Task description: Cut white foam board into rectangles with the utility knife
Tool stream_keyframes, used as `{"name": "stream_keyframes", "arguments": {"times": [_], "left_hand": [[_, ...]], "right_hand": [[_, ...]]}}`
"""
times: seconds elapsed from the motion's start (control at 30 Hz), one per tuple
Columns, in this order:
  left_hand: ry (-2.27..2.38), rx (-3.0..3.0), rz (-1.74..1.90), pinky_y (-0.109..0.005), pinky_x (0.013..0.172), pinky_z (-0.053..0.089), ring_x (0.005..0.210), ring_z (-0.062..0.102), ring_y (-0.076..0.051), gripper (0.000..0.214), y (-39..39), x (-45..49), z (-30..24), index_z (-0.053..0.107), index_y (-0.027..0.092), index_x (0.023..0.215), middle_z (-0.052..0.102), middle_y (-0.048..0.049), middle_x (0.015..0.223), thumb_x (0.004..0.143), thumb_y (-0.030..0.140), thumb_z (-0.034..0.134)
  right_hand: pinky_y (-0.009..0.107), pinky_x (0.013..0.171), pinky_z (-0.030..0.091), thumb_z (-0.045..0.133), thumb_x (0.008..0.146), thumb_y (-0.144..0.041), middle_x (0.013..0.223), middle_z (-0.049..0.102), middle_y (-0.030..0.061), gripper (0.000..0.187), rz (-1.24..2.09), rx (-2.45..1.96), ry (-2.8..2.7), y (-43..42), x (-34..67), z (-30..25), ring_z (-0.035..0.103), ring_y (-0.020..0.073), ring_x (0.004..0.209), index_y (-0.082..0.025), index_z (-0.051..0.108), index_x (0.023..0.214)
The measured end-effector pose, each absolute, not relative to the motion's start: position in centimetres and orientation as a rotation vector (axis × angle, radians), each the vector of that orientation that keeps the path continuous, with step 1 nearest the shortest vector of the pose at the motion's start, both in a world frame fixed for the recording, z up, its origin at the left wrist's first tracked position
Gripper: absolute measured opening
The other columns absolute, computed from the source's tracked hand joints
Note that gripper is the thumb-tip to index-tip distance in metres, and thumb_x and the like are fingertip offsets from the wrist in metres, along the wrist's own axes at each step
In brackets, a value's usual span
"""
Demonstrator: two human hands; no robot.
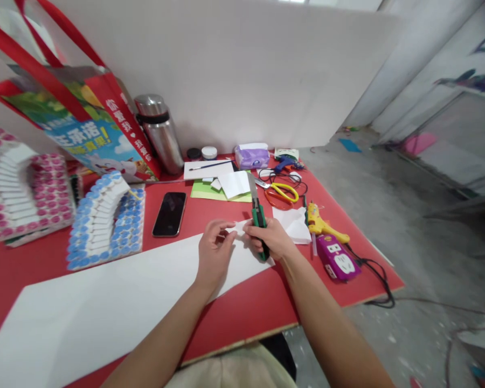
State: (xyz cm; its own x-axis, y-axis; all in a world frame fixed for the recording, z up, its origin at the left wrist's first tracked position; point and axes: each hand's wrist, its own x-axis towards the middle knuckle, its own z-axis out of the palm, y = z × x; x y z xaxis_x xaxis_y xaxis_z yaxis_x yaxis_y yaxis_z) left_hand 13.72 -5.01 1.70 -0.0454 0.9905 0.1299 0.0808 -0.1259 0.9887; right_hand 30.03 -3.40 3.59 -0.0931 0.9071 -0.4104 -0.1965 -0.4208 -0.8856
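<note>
My right hand is closed around a green utility knife whose blade points away from me, up over the table. My left hand pinches a small white piece at the far end of a long white foam board that lies flat across the red table. The fingertips of both hands meet on that small piece. Both hands rest over the board's right end.
A black phone lies left of the hands. Blue-and-white and pink-and-white models stand at left, with a red bag and steel flask behind. Yellow scissors, glue gun, purple power strip and papers sit right.
</note>
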Motion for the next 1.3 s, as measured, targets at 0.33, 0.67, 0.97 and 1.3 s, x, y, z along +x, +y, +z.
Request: {"name": "stream_keyframes", "arguments": {"times": [0.33,0.67,0.97,1.3], "left_hand": [[1.228,1.465,1.250,-0.025,0.075,0.048,0.088,0.063,-0.016,0.010,-4.5,13.2,1.2,0.073,0.019,0.090,0.066,-0.0045,0.096,0.089,0.026,0.065],[1.210,1.366,1.243,-0.025,0.074,0.046,0.078,0.060,-0.014,0.011,-4.5,13.3,1.2,0.067,0.019,0.082,0.066,-0.0012,0.084,0.086,0.029,0.067],[1.142,1.213,1.191,-0.026,0.073,0.046,0.074,0.061,-0.015,0.010,-4.4,13.2,0.5,0.071,0.019,0.080,0.071,-0.0011,0.079,0.080,0.029,0.073],[1.107,1.010,1.207,-0.025,0.073,0.049,0.083,0.062,-0.015,0.025,-4.3,13.3,0.4,0.071,0.020,0.099,0.070,-0.0033,0.093,0.080,0.035,0.075]], "right_hand": [[0.019,0.036,0.031,0.081,0.069,-0.040,0.043,0.049,-0.0070,0.031,1.587,-1.335,-1.083,-3.7,29.9,3.5,0.040,0.0070,0.036,-0.016,0.064,0.078],[0.019,0.037,0.032,0.085,0.067,-0.038,0.049,0.053,-0.0070,0.037,1.592,-1.280,-1.097,-3.8,30.6,3.7,0.042,0.0070,0.039,-0.017,0.065,0.089],[0.020,0.038,0.028,0.078,0.075,-0.042,0.043,0.046,-0.0081,0.030,1.415,-1.376,-1.301,-4.1,30.0,3.7,0.039,0.0073,0.036,-0.016,0.069,0.085],[0.024,0.042,0.036,0.070,0.074,-0.045,0.044,0.051,-0.0042,0.026,1.021,-1.768,-1.383,-7.8,32.0,9.5,0.045,0.0111,0.037,-0.019,0.066,0.077]]}}
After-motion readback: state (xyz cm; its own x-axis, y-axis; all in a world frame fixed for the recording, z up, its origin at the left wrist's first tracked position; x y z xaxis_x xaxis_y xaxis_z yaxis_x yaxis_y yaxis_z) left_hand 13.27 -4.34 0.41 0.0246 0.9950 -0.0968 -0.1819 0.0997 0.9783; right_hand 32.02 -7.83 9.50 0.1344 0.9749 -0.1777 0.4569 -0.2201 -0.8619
